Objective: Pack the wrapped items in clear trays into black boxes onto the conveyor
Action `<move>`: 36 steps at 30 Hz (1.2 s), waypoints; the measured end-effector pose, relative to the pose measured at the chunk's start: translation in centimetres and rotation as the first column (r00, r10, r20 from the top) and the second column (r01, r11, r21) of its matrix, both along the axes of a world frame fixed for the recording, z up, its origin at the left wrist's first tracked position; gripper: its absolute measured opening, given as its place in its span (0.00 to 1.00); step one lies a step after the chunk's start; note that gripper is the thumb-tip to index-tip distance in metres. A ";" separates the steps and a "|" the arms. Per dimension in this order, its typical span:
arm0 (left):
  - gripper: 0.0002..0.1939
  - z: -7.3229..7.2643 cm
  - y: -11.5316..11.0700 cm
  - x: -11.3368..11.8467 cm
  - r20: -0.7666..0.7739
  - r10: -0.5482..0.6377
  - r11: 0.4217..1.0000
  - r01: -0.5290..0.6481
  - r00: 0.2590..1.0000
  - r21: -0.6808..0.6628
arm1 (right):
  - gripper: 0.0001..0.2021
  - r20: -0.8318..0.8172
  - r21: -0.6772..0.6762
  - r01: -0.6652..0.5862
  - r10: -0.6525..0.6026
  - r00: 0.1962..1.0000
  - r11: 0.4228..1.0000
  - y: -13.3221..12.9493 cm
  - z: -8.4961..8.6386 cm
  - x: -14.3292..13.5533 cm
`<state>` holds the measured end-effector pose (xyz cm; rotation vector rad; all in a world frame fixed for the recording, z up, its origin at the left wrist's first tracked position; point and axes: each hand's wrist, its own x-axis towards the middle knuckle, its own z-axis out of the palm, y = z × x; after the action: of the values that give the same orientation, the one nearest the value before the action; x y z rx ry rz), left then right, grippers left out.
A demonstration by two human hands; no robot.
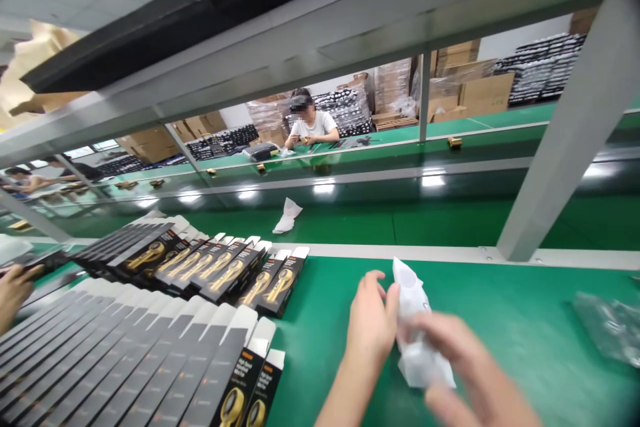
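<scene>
the white packet (413,297) is on the near right part of the green table (315,360), between the two hands. the left hand (371,320) is at its left edge, with fingers bent. the right hand (463,360) is blurry and has its fingers across the packet's middle. i cannot tell if either hand is squeezing it. black boxes (170,363) stand in rows on the left. a clear bag (610,327) lies far right.
</scene>
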<state>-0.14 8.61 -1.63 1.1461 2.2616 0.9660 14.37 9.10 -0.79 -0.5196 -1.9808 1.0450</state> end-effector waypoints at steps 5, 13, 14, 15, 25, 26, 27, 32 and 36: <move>0.26 -1.4 1.9 1.1 0.061 -0.028 0.993 0.035 0.998 -0.111 | 0.24 -0.054 -0.498 0.261 -0.330 0.942 0.827 8.4 -3.6 2.9; 0.13 -1.7 1.4 1.8 0.550 -0.060 0.994 0.098 0.833 -0.040 | 0.30 -0.013 -0.646 0.253 -0.342 0.940 0.720 9.7 -8.0 3.6; 0.14 -1.8 1.6 1.7 0.626 -0.054 0.996 0.084 0.778 -0.018 | 0.30 -0.001 -0.652 0.248 -0.328 0.945 0.717 9.6 -7.8 3.5; 0.16 -2.0 1.8 1.6 0.686 -0.047 0.998 0.059 0.727 0.005 | 0.31 0.012 -0.658 0.239 -0.307 0.952 0.715 9.4 -7.6 3.3; 0.30 -3.4 1.5 3.3 0.924 -0.190 0.943 -0.199 0.331 0.266 | 0.23 0.345 -0.273 0.429 -0.329 0.879 0.861 7.7 -5.7 3.0; 0.33 -3.3 1.3 3.6 0.941 -0.222 0.946 -0.176 0.255 0.271 | 0.23 0.357 -0.233 0.431 -0.336 0.872 0.871 7.5 -5.5 2.9; 0.34 -3.2 1.1 3.9 0.946 -0.241 0.950 -0.149 0.216 0.276 | 0.22 0.361 -0.204 0.415 -0.326 0.874 0.887 7.3 -5.4 2.8; 0.33 -3.1 1.2 5.4 0.901 -0.322 0.916 -0.145 0.291 0.374 | 0.16 0.342 -0.097 0.330 -0.280 0.897 0.939 6.1 -5.2 1.8; 0.31 -3.0 1.1 5.4 0.836 -0.396 0.888 -0.073 0.379 0.454 | 0.16 0.297 -0.043 0.306 -0.280 0.913 0.951 5.8 -5.5 1.5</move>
<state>5.30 9.74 -4.64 0.6312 0.9908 1.5488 15.91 14.86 -6.31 -1.0361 -2.0268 0.9085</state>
